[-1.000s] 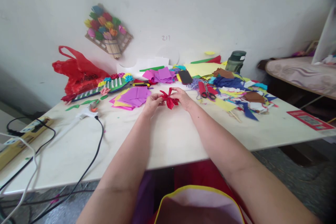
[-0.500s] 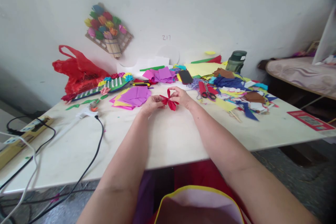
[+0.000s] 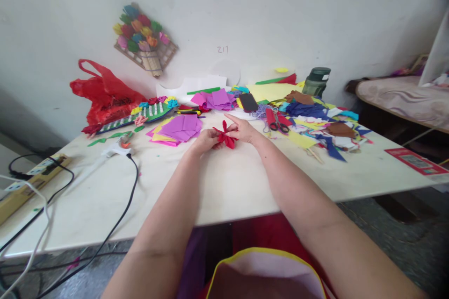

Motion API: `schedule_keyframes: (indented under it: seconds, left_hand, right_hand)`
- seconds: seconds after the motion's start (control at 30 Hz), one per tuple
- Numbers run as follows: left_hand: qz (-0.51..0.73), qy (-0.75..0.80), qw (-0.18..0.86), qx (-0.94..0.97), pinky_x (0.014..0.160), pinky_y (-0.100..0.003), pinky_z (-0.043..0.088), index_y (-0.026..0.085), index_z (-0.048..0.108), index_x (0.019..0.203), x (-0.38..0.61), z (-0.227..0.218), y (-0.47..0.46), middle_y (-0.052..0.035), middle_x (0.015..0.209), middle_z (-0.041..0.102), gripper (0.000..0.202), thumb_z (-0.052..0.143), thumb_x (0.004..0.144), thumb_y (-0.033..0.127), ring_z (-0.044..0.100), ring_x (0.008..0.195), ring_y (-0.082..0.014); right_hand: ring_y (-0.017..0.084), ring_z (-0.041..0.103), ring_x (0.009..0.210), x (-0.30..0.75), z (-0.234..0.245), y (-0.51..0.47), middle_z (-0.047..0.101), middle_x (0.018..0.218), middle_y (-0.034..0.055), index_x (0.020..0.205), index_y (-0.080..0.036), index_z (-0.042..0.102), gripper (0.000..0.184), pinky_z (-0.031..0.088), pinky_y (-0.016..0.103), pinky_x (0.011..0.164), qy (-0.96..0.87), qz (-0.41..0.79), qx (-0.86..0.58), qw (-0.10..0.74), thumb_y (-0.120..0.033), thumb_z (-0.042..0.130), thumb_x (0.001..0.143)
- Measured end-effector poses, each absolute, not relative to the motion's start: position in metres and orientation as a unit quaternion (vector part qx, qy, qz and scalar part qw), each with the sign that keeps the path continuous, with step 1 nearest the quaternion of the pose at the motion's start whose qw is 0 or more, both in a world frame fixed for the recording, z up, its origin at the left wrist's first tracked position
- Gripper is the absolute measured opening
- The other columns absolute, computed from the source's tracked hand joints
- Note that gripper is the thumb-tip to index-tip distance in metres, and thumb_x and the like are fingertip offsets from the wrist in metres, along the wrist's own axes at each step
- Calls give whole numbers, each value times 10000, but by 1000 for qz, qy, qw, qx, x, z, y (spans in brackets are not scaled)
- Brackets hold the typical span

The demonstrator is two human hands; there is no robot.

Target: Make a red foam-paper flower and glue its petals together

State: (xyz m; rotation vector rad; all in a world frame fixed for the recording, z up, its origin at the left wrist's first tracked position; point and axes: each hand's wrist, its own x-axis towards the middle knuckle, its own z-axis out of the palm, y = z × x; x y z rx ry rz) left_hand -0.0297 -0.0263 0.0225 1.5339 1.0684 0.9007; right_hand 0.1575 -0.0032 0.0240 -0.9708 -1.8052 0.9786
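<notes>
A small folded red paper piece (image 3: 225, 136) with pointed flaps sits between my two hands over the middle of the pale table (image 3: 224, 182). My left hand (image 3: 205, 140) pinches its left side with closed fingers. My right hand (image 3: 243, 130) grips its right side, one finger stretched out toward the far edge. Purple and pink paper squares (image 3: 178, 129) lie just beyond my left hand.
Red scissors (image 3: 276, 121), a black phone (image 3: 248, 102) and coloured paper scraps (image 3: 315, 124) crowd the far right. A red plastic bag (image 3: 103, 96), a glue gun (image 3: 115, 149) with black cable (image 3: 122, 210) and a power strip (image 3: 24, 187) are left. A green bottle (image 3: 315, 81) stands by the wall.
Both hands turned and reworked the red paper piece in place. My right index finger has stretched out, and the hands dropped slightly toward the table.
</notes>
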Motion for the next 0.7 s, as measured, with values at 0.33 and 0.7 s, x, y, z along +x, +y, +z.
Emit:
schedule_keyframes:
  seconds: [0.33,0.7]
  left_hand:
    - [414,435,539,590,552,-215,522,116,650,694,-25,17,-24,-44,571,662,116,733,716,194,612,510,-111]
    - [402,431,550,592,480,-199,474,109,640,692,-29,18,-23,-26,566,640,113,747,674,140,556,453,-88]
  right_hand:
    - [212,677,834,154,17,3,732,841,22,1086,-244,694,475,500,412,891,-719,293,-441,449,-193,788,623]
    - [150,612,657,156,20,2,683,653,-10,642,-184,695,77,497,317,731,-710,381,-399,438,-193,729,574]
